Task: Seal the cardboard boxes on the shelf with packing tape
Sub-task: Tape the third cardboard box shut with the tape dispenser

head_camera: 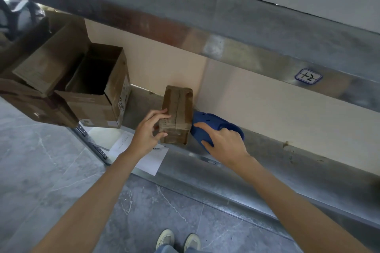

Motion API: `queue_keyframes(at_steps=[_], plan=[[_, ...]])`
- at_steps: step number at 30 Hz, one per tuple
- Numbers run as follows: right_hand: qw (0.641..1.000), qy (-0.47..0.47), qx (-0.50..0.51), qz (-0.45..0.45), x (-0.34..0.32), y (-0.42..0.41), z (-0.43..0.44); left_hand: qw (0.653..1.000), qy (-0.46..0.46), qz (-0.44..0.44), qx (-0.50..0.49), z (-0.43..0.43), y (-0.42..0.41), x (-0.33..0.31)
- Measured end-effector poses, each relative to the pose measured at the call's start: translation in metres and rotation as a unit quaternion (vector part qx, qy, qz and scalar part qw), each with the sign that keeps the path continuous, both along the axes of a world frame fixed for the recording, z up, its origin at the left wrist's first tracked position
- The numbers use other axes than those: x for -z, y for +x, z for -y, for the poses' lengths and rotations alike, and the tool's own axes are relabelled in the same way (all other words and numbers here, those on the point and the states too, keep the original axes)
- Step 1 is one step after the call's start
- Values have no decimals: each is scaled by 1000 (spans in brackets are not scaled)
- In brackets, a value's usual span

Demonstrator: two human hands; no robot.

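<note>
A small brown cardboard box (177,113) stands on the metal shelf (267,162), its top flaps closed with tape strips over them. My left hand (151,129) holds its near left corner, fingers on top and thumb against the front. Right beside the box lies a blue tape dispenser (209,122); my right hand (223,139) grips it from above, fingers curled round its body. The dispenser's nose touches the box's right side.
An open cardboard box (98,88) sits at the left on the shelf, with more opened boxes (47,61) stacked beside it. A white sheet of paper (144,156) lies on the shelf edge. An upper shelf (185,12) overhangs. My shoes (177,241) stand on grey floor.
</note>
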State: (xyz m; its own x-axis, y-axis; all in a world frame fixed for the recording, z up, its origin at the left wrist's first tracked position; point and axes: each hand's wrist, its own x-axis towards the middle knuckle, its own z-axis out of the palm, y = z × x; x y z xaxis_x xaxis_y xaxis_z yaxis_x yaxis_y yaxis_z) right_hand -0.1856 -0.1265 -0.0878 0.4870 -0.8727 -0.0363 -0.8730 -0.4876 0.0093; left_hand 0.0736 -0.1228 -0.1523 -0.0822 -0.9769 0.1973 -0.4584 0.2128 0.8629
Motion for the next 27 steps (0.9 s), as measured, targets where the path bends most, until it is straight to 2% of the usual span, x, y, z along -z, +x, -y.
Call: queue_keyframes(at_steps=[6,11,14,23,27], plan=[[999,-9,52,-10,19,10,17,1000,4,9,11,-1,-2,0],[976,122,130,122,36,-21,36,1000,-2,5,-7,-1,-6,1],[963,174,145,147,45,-37,43,1000,-6,-16,-22,-3,-13,5],[954,189,147,178,64,-42,49,999,-2,-28,-43,-4,-21,6],[964,181,131,147,62,-45,52,998,1,-30,-55,-7,-28,6]])
